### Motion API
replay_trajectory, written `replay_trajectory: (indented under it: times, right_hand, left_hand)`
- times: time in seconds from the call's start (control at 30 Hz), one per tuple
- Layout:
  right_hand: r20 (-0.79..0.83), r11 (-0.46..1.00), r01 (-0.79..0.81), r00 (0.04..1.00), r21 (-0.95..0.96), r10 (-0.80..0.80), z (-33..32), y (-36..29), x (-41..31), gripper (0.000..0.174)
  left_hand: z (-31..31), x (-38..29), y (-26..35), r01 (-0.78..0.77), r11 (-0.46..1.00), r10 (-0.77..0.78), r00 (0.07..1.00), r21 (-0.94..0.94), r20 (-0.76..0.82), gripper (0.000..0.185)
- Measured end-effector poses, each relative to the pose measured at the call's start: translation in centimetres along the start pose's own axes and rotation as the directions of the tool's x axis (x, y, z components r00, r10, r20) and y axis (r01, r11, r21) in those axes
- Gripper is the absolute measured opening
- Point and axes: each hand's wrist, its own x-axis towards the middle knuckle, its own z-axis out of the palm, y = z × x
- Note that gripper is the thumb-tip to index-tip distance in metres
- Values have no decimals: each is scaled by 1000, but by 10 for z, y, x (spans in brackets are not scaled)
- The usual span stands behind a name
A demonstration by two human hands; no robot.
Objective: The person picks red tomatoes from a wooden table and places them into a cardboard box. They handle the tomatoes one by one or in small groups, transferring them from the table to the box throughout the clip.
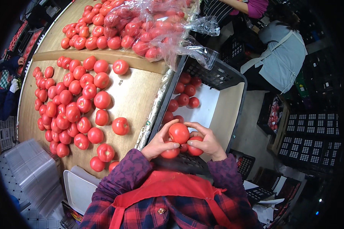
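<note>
Over the near end of a black plastic crate, my left hand and my right hand are close together. Between their fingertips is a red tomato. A second tomato sits under my left thumb, and a third tomato is under my right thumb. Part of another tomato shows between my hands; whether I hold it cannot be told. Deeper in the crate, several loose tomatoes rest along the left side of its pale lining.
Left of the crate, many tomatoes are spread on a wooden sorting table with a raised divider. Clear plastic bags of tomatoes overhang the crate's far corner. A person in grey bends at right, near stacked black crates.
</note>
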Motion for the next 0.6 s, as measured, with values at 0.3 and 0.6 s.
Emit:
replay_trajectory:
  times: [0.3,0.6]
  right_hand:
    - [-16,930,68,998,362,-67,-5,26,6,45]
    - [-758,809,-498,644,-312,104,-116,164,112,59]
  left_hand:
    - [-4,-20,3,102,991,-101,995,-89,8,84]
    - [-24,-35,-9,283,895,-207,949,-346,239,81]
